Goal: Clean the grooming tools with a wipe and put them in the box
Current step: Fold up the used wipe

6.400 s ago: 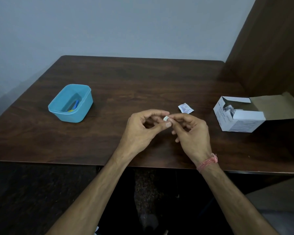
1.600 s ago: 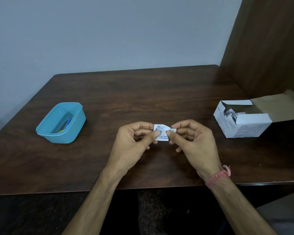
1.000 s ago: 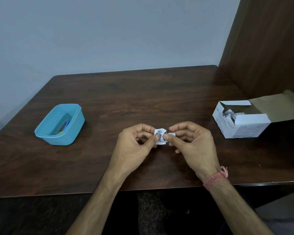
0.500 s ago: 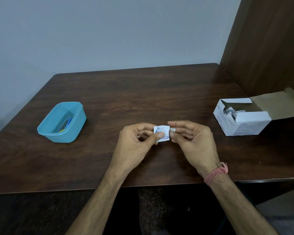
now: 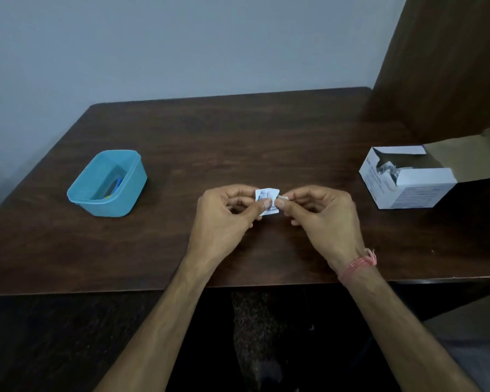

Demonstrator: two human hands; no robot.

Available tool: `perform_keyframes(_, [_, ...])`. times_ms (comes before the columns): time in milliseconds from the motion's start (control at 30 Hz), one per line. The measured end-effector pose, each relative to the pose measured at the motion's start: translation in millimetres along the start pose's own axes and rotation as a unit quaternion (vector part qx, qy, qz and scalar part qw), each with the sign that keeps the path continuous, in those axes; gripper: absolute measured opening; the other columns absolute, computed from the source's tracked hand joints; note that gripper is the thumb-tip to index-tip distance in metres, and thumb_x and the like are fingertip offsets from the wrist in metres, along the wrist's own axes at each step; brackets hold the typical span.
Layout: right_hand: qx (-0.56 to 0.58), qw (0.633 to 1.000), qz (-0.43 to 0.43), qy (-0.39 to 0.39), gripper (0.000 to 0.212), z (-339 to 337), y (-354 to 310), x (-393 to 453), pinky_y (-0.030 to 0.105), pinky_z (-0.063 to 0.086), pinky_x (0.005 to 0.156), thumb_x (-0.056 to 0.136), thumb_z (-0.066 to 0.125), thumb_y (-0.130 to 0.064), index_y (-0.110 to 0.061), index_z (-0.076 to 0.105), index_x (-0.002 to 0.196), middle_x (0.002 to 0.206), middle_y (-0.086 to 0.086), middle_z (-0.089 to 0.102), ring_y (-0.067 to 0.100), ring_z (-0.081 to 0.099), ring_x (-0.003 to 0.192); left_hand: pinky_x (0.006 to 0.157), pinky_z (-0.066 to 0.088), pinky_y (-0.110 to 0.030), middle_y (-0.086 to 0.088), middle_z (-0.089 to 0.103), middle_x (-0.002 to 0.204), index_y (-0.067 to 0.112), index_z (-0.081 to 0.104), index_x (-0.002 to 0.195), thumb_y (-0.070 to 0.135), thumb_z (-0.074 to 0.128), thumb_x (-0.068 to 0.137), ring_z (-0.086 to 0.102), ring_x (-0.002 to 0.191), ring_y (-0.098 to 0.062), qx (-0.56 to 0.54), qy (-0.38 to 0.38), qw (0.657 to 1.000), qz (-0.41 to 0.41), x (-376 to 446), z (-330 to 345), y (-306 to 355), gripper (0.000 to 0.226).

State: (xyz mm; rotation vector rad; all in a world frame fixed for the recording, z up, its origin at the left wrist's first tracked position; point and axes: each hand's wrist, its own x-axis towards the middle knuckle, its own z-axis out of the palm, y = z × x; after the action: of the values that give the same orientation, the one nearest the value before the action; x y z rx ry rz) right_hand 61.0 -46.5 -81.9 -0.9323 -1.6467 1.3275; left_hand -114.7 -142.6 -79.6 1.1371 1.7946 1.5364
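Note:
A small white printed wipe sachet [image 5: 267,197] is held above the middle of the dark wooden table [image 5: 238,137]. My left hand [image 5: 224,219] pinches its left side between thumb and fingers. My right hand [image 5: 323,219] pinches its right edge, where a small white corner sticks out. A light blue plastic box [image 5: 108,183] stands at the left with blue and yellow grooming tools [image 5: 115,188] lying inside. Both hands are well apart from the box.
An open white cardboard carton [image 5: 408,182] of sachets stands at the right, flap folded back toward the brown wooden panel [image 5: 450,66]. A grey wall runs behind the table. The table's near edge lies just under my wrists.
Since 6.4 s ago the sachet that lay on the table is gone from there and I hold a sachet in both hands. Over the last second the hands barely shift.

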Motion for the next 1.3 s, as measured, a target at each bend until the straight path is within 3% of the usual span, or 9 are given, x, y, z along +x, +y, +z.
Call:
perform_keyframes(167, [-0.002, 0.999, -0.026, -0.031, 0.009, -4.1, 2.5, 1.2, 0.036, 0.063, 0.068, 0.096, 0.087, -0.019, -0.027, 0.088, 0.099, 0.094, -0.006, 0.085, 0.011, 0.074, 0.080, 0.066, 0.060, -0.033, 0.001, 0.085, 0.087, 0.026, 0.087, 0.104, 0.026, 0.092, 0.093, 0.082, 0.077, -0.025, -0.014, -0.001, 1.000, 0.005, -0.1, 2.0, 1.6, 0.013])
perform_keyframes(433, [0.006, 1.000, -0.011, -0.014, 0.010, -4.4, 3.6, 2.5, 0.031, 0.060, 0.064, 0.095, 0.088, -0.017, -0.023, 0.085, 0.102, 0.091, 0.000, 0.084, 0.017, 0.079, 0.078, 0.067, 0.062, -0.034, 0.001, 0.086, 0.091, 0.025, 0.088, 0.105, 0.028, 0.092, 0.094, 0.080, 0.090, -0.038, -0.001, -0.034, 0.999, 0.017, 0.2, -0.9, 3.2, 0.013])
perform_keyframes(733, [0.016, 0.999, -0.013, -0.030, 0.012, -6.8, 2.9, 2.1, 0.027, 0.059, 0.061, 0.091, 0.090, -0.013, -0.023, 0.084, 0.091, 0.083, 0.002, 0.082, 0.015, 0.076, 0.074, 0.068, 0.062, -0.029, 0.001, 0.086, 0.092, 0.019, 0.088, 0.105, 0.022, 0.089, 0.096, 0.079, 0.081, -0.014, -0.003, -0.063, 0.998, 0.018, 0.6, -5.0, 3.6, 0.010])
perform_keyframes(967, [0.027, 0.999, 0.004, -0.019, 0.012, -7.7, -1.5, -1.0, 0.026, 0.057, 0.056, 0.089, 0.093, -0.017, -0.020, 0.081, 0.090, 0.080, 0.005, 0.081, 0.015, 0.069, 0.061, 0.067, 0.059, -0.026, -0.001, 0.086, 0.092, 0.019, 0.088, 0.106, 0.019, 0.087, 0.097, 0.077, 0.080, -0.012, -0.016, -0.081, 0.996, 0.015, 0.0, -6.3, 6.5, 0.009])
perform_keyframes(1300, [-0.013, 0.999, -0.013, -0.045, 0.014, -6.6, 0.9, -0.9, 0.028, 0.058, 0.063, 0.099, 0.082, -0.013, -0.026, 0.086, 0.105, 0.092, -0.002, 0.085, 0.015, 0.079, 0.076, 0.066, 0.058, -0.026, -0.001, 0.085, 0.089, 0.023, 0.087, 0.102, 0.023, 0.087, 0.098, 0.076, 0.077, -0.013, -0.008, -0.075, 0.997, 0.018, -0.3, -4.4, 4.3, 0.004])
